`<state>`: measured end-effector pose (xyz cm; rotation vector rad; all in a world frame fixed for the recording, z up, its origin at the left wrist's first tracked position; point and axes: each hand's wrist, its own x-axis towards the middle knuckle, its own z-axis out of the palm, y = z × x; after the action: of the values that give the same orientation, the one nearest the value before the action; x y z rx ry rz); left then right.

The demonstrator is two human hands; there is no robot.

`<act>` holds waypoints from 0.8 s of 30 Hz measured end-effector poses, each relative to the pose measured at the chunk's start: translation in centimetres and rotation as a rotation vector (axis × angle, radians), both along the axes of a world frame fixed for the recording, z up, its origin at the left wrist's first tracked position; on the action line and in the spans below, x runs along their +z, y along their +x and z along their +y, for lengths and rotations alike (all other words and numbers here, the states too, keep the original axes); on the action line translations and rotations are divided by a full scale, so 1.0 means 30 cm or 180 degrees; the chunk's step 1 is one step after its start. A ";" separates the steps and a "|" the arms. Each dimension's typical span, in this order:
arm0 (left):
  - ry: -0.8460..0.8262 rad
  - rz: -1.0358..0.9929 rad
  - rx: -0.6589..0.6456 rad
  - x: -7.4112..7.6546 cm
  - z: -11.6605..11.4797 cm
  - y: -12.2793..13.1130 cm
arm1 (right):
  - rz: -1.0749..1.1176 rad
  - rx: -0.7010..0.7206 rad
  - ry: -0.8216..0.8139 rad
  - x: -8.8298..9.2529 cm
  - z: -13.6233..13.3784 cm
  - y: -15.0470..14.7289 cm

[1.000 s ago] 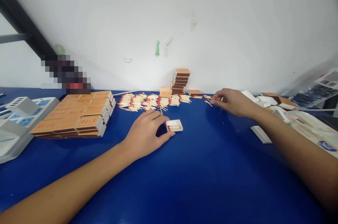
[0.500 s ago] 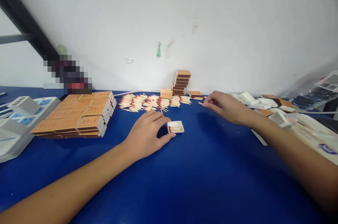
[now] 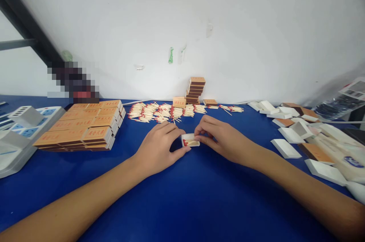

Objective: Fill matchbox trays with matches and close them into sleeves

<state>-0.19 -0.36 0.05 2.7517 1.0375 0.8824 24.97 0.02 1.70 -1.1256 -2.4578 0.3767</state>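
Note:
A small white matchbox tray (image 3: 195, 144) lies on the blue table with red-tipped matches (image 3: 189, 142) inside. My left hand (image 3: 162, 145) grips the tray's left end between thumb and fingers. Over its right end, the thumb and forefinger of my right hand (image 3: 218, 135) are pinched together at the matches; the fingers partly cover what they hold, which looks like matches. Just beyond both hands, loose matches (image 3: 146, 112) are spread in a row of heaps along the wall.
Stacked orange matchboxes (image 3: 82, 128) stand at left, beside a white power strip (image 3: 54, 114). A leaning matchbox stack (image 3: 196, 88) rises by the wall. White trays and orange sleeves (image 3: 316, 152) lie scattered at right, near a plastic packet (image 3: 346, 158).
My right hand has moved left and toward me, from the loose matches at the back to the tray. My left hand keeps its grip on the tray.

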 end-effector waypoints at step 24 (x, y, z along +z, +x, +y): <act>-0.0135 0.0048 0.0040 0.001 0.001 -0.002 | 0.0245 -0.0860 0.0262 0.013 0.059 0.063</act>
<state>-0.24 -0.34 0.08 2.7241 1.0646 0.8326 26.85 1.80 2.09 -1.3585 -2.1963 0.2304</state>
